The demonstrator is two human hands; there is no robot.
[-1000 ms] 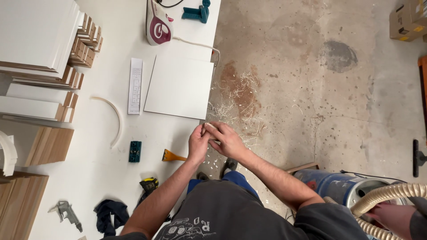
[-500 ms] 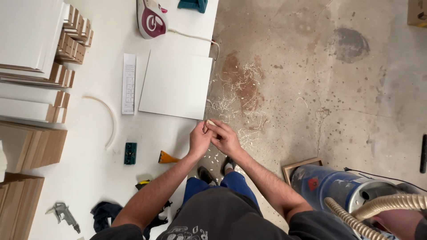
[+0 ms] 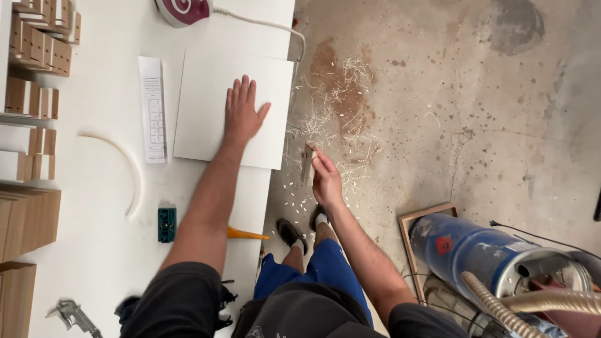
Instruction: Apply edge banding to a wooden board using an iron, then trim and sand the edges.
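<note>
My left hand (image 3: 243,114) lies flat, fingers spread, on a square white panel (image 3: 206,87) that rests on the white workbench (image 3: 106,250). My right hand (image 3: 325,178) hangs beyond the bench's edge, over the floor, and is closed on a small tan block (image 3: 307,161) held just off the panel's near right corner. Pale shavings (image 3: 341,94) lie scattered on the concrete below.
White boards with wood-coloured edges (image 3: 37,44) are stacked at the bench's left. A white strip (image 3: 152,109), a curved edge band (image 3: 128,169), a small green tool (image 3: 166,224), an orange piece (image 3: 245,235) and an iron (image 3: 183,9) lie on the bench. A blue vacuum (image 3: 482,256) with a hose stands at the right.
My hands, which were together at the panel's corner, have parted. The left has gone onto the panel and lies flat; the right stays off the edge with the block.
</note>
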